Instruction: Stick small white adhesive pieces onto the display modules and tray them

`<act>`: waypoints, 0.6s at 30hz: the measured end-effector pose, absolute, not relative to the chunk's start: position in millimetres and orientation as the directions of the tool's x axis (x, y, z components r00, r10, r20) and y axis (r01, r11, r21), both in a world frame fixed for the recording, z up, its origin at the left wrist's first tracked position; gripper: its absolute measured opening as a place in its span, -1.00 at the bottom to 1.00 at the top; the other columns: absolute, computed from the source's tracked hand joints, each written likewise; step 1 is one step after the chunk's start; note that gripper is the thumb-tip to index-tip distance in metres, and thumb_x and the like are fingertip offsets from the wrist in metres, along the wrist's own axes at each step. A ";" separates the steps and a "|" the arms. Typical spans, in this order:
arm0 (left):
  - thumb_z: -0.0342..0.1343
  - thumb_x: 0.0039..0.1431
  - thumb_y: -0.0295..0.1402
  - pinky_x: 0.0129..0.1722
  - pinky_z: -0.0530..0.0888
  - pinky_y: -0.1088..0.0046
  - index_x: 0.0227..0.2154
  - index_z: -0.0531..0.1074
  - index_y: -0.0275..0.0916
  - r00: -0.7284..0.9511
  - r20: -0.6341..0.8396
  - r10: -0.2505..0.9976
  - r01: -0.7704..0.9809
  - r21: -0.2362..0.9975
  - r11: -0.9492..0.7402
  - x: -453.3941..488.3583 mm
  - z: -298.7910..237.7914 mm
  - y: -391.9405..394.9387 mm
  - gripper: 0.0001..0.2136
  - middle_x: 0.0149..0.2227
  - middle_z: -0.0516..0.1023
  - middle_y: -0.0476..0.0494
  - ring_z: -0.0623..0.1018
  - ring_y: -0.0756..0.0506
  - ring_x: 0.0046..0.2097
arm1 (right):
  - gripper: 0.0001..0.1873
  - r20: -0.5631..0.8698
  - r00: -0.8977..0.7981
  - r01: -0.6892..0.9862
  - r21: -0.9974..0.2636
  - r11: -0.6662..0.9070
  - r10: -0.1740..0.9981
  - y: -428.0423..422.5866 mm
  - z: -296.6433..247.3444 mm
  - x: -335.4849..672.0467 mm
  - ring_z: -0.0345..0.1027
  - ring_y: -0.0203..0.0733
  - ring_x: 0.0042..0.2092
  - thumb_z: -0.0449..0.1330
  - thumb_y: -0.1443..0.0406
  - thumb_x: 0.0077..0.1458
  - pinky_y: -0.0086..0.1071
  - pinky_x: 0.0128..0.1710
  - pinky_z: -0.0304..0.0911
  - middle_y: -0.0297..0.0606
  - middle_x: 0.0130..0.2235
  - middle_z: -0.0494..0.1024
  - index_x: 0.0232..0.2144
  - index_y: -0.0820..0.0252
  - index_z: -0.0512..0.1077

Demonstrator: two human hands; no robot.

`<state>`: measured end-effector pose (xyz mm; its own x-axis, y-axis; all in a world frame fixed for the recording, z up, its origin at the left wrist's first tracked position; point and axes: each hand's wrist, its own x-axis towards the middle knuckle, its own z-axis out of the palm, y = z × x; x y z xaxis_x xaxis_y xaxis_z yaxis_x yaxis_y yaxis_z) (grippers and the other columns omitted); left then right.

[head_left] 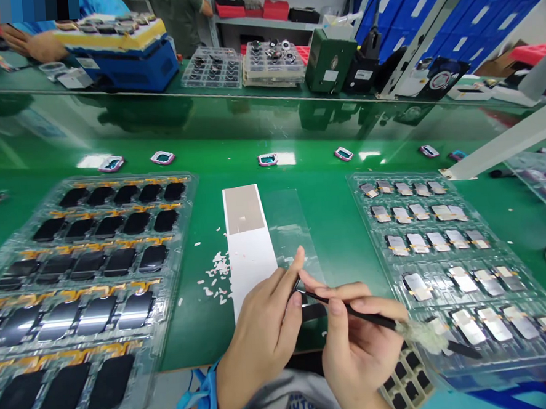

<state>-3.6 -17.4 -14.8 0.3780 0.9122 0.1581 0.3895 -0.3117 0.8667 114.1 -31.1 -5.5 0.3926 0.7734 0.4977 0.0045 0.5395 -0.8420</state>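
My left hand (264, 322), with a blue strap (204, 394) at the wrist, is closed over the bench, pinching a small part that its fingers mostly hide. In my right hand (362, 344) is a slim black tool, apparently tweezers (372, 317), with a pale wad (422, 336) wrapped near its rear end. The tool's tip meets the left fingertips. Beneath and beyond the hands lie a white strip (252, 261) with a beige upper section and a clear plastic sheet (289, 219). Small white scraps (219, 266) are scattered left of the strip.
A clear tray (187, 197) of black screens with orange flex cables lies left; another tray (360, 190) of silver-backed parts lies right. Several small pink-rimmed frames, one being this frame (267, 160), line the back. A slanted white post (505, 141) stands right. Another person's hand (36, 46) is beyond the shelf.
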 end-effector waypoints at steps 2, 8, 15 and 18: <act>-0.22 0.42 -0.41 -0.12 0.46 0.26 0.40 -0.06 -0.09 0.380 0.155 0.912 0.397 0.863 -0.312 -3.5 -14.9 -17.5 -0.48 -0.01 0.51 -0.21 0.51 -0.16 -0.11 | -0.74 0.500 0.399 0.021 -0.843 0.538 0.768 -31.1 -5.6 114.1 0.59 -0.22 -0.19 0.10 0.55 0.23 -0.23 -0.21 0.62 -0.34 -0.31 0.55 -0.20 0.09 0.22; -0.21 0.41 -0.42 -0.03 0.45 0.28 0.40 -0.07 -0.08 0.388 0.165 0.907 0.389 0.863 -0.323 -4.6 -16.1 -18.6 -0.47 0.03 0.50 -0.18 0.51 -0.14 -0.05 | -0.74 0.496 0.394 0.008 -0.844 0.537 0.774 -30.5 -7.1 115.1 0.59 -0.20 -0.19 0.10 0.55 0.24 -0.25 -0.23 0.62 -0.33 -0.29 0.56 -0.20 0.09 0.21; -0.20 0.42 -0.37 -0.09 0.46 0.23 0.41 -0.09 -0.07 0.384 0.161 0.909 0.404 0.856 -0.323 -4.7 -16.7 -19.5 -0.47 0.03 0.49 -0.21 0.51 -0.18 -0.07 | -0.71 0.505 0.343 -0.026 -0.838 0.545 0.792 -33.4 -8.0 117.4 0.59 -0.18 -0.12 0.07 0.59 0.23 -0.23 -0.10 0.59 -0.31 -0.26 0.57 -0.18 0.10 0.23; -0.21 0.42 -0.37 -0.10 0.46 0.23 0.40 -0.08 -0.08 0.382 0.156 0.911 0.406 0.857 -0.317 -4.6 -16.7 -19.8 -0.47 0.03 0.49 -0.22 0.51 -0.18 -0.08 | -0.72 0.496 0.330 -0.036 -0.843 0.536 0.803 -34.9 -7.9 117.5 0.59 -0.18 -0.11 0.08 0.58 0.23 -0.21 -0.08 0.58 -0.32 -0.26 0.56 -0.19 0.11 0.25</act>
